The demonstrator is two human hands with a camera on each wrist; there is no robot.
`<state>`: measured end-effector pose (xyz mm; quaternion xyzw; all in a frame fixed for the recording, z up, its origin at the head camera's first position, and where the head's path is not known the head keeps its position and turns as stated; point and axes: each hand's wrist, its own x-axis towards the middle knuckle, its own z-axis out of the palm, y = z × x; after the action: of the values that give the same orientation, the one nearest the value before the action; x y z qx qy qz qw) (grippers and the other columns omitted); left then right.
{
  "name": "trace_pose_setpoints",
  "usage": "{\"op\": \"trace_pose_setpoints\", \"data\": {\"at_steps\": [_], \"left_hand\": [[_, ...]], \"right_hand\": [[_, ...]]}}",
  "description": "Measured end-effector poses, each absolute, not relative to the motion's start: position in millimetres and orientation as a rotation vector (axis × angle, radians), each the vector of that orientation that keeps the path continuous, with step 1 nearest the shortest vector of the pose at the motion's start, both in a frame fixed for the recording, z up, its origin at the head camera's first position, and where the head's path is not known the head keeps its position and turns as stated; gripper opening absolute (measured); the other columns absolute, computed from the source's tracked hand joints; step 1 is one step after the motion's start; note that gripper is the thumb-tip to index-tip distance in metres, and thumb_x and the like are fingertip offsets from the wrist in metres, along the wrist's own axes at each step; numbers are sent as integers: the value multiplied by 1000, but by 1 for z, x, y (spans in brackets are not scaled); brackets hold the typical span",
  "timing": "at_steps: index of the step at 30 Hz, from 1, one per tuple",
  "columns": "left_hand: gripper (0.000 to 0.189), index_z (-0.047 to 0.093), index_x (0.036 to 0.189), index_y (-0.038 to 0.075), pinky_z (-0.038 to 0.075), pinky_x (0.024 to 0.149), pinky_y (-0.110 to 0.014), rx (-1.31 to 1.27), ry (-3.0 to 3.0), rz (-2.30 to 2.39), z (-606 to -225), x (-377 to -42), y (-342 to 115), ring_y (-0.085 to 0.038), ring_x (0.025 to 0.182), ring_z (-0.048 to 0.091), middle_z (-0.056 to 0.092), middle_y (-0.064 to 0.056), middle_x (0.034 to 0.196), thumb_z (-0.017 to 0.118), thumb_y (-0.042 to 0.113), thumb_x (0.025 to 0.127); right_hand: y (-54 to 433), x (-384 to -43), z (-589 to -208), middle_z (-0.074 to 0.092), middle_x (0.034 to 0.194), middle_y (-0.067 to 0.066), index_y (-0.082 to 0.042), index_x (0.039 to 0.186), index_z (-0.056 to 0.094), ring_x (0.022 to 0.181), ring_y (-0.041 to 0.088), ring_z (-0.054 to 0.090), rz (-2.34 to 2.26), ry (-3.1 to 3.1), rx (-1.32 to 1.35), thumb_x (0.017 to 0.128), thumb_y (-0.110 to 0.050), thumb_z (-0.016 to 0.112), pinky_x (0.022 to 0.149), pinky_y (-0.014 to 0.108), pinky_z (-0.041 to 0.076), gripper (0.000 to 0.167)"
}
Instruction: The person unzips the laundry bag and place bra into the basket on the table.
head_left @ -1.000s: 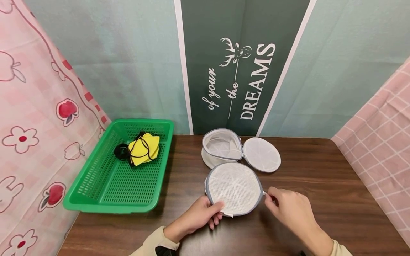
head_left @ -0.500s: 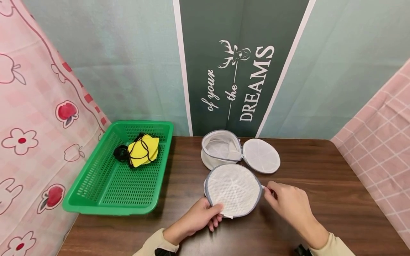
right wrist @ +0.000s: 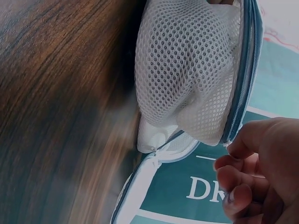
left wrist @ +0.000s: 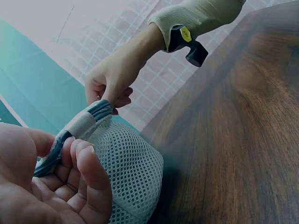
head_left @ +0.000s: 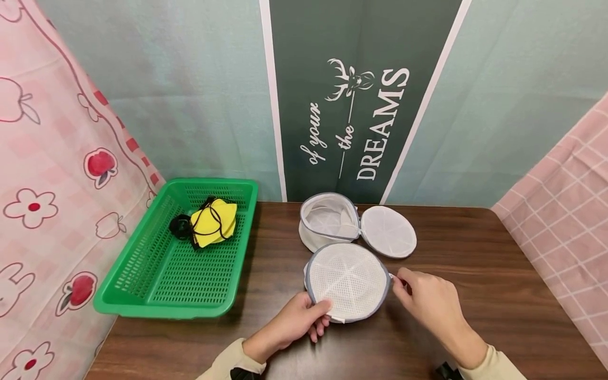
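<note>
A round white mesh laundry bag (head_left: 349,279) with a grey zippered rim is held over the near middle of the table, its flat lid facing up. My left hand (head_left: 301,316) grips the rim at the near left, thumb on top, beside a small white fabric tab (left wrist: 79,126). At the bag's right side my right hand (head_left: 429,303) pinches the small zipper pull (head_left: 391,276). In the right wrist view the mesh side (right wrist: 182,70) hangs softly creased below the blue-grey zipper (right wrist: 240,93). The zipper teeth at the pull are mostly hidden by the fingers.
Just behind, a second mesh laundry bag (head_left: 309,237) stands unzipped, its round lid (head_left: 388,232) folded out to the right onto the wooden table (head_left: 475,253). A green plastic basket (head_left: 166,311) at left holds yellow pieces (head_left: 214,221) with black cords. Curtains surround the table.
My right hand has moved slightly away from me with the zipper pull, mostly in the first half second. My left hand keeps its grip on the rim. The open bag and basket stay put.
</note>
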<state>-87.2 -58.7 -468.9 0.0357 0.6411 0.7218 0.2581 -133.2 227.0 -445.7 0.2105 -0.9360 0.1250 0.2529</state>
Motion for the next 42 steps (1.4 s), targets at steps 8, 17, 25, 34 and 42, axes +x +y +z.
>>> {"op": "trace_pose_setpoints", "data": {"at_steps": [8, 17, 25, 34, 42], "left_hand": [[31, 59, 79, 4, 47, 42, -17, 32, 1725, 1989, -468, -88, -58, -3, 49, 50, 57, 0, 67, 59, 24, 103], [34, 57, 84, 3, 49, 43, -17, -7, 1715, 2045, -470, -91, -60, -5, 53, 53, 57, 0, 69, 55, 29, 106], [19, 60, 95, -2, 49, 43, -18, 93, 1727, 2041, -468, -91, -62, -6, 54, 53, 57, -1, 68, 66, 15, 99], [23, 58, 109, -7, 49, 45, -17, 164, 1718, 2065, -470, -93, -65, -8, 61, 53, 57, -2, 75, 70, 7, 95], [18, 57, 95, -1, 50, 44, -18, 73, 1711, 2087, -471, -92, -66, -9, 55, 52, 56, -3, 70, 64, 15, 101]], "right_hand": [[228, -130, -448, 26, 55, -17, -27, 62, 42, 47, 4, 23, 331, -2536, 575, 80, -17, 69, 39, 24, 18, 34], [224, -118, -442, 24, 56, -18, -27, 62, 36, 48, 1, 21, 345, -2566, 592, 80, -15, 65, 40, 22, 17, 36], [223, -111, -439, 21, 56, -19, -28, 62, 34, 49, 0, 20, 357, -2560, 599, 77, -15, 63, 41, 21, 16, 35], [218, -100, -435, 21, 57, -21, -29, 61, 35, 50, -2, 20, 379, -2570, 624, 73, -13, 63, 42, 20, 17, 35], [212, -90, -431, 20, 59, -24, -31, 61, 35, 51, -5, 20, 420, -2579, 662, 70, -13, 65, 43, 19, 18, 36]]}}
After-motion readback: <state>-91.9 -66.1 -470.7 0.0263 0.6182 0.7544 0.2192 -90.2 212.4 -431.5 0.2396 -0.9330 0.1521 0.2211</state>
